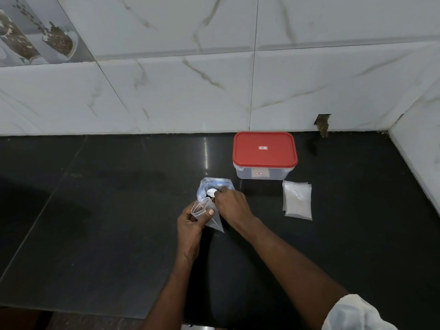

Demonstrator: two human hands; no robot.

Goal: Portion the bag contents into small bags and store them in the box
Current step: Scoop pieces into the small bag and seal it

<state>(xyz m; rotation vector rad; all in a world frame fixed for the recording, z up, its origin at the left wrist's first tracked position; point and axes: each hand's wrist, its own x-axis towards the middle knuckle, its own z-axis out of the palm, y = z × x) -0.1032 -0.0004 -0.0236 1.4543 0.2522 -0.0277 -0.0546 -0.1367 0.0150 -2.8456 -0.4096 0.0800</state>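
My left hand [190,222] holds a small clear plastic bag [209,216] with its mouth pulled open. Just behind it stands the larger open bag [217,184] on the black counter [107,210]. My right hand [232,203] grips a small white scoop [210,192] at the mouth of the larger bag; dark bits show beside the scoop. A clear box with a red lid [264,150] stands shut at the back, near the wall. To its front right lies a flat stack of small clear bags [297,200] that look whitish.
White marble-patterned wall tiles [214,79] rise behind the counter, and a side wall [419,144] closes in on the right. The counter's front edge [95,314] runs along the bottom left. A hole in the tile [322,122] sits behind the box.
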